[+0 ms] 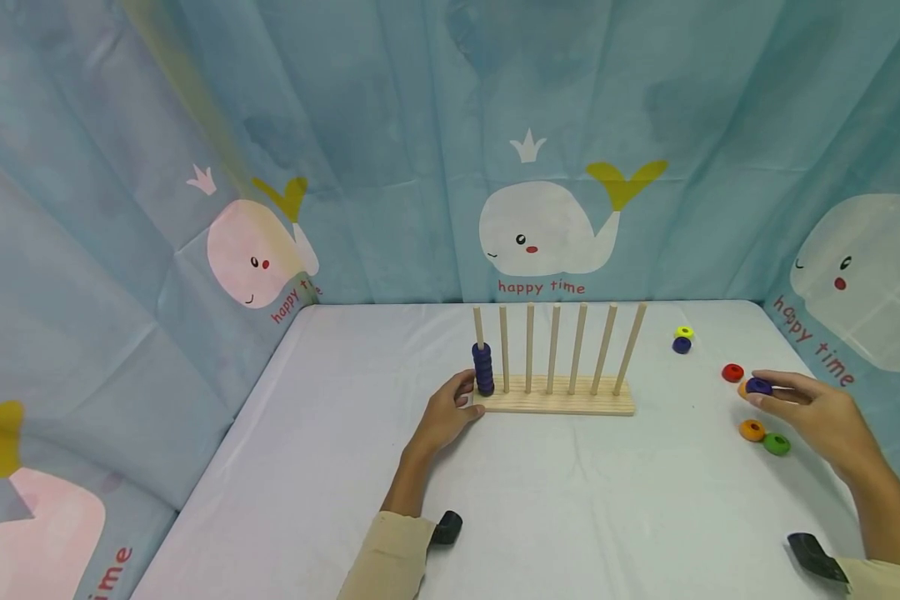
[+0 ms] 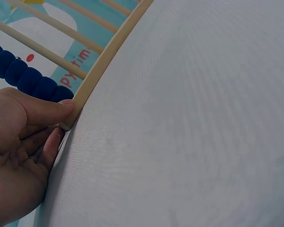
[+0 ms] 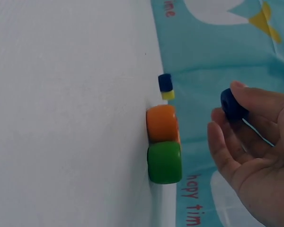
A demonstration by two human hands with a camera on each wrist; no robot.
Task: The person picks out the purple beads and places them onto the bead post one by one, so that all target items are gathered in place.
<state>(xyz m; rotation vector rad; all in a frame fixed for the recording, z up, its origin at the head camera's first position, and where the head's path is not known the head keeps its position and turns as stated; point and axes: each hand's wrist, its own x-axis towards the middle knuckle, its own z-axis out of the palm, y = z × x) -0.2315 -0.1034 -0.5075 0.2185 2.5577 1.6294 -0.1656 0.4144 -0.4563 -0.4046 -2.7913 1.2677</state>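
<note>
A wooden peg rack [image 1: 558, 402] with several upright pegs stands on the table. Its leftmost peg carries a stack of dark blue beads [image 1: 483, 370]. At that end, my left hand [image 1: 442, 414] grips the base, its thumb [image 2: 61, 109] lying on the wood in the left wrist view. Over on the right side, my right hand [image 1: 832, 417] pinches a dark blue bead [image 3: 233, 105] between thumb and fingers, held above the tabletop. Behind that bead in the head view, an orange bead [image 1: 742, 389] is mostly hidden.
A red bead [image 1: 732, 372] lies just beyond the right hand. Nearer, an orange bead [image 1: 752, 430] touches a green bead [image 1: 777, 443]. Farther back are a yellow bead [image 1: 685, 332] and a dark blue bead [image 1: 682, 345]. A whale-print curtain [image 1: 390, 167] borders the white table [image 1: 330, 433].
</note>
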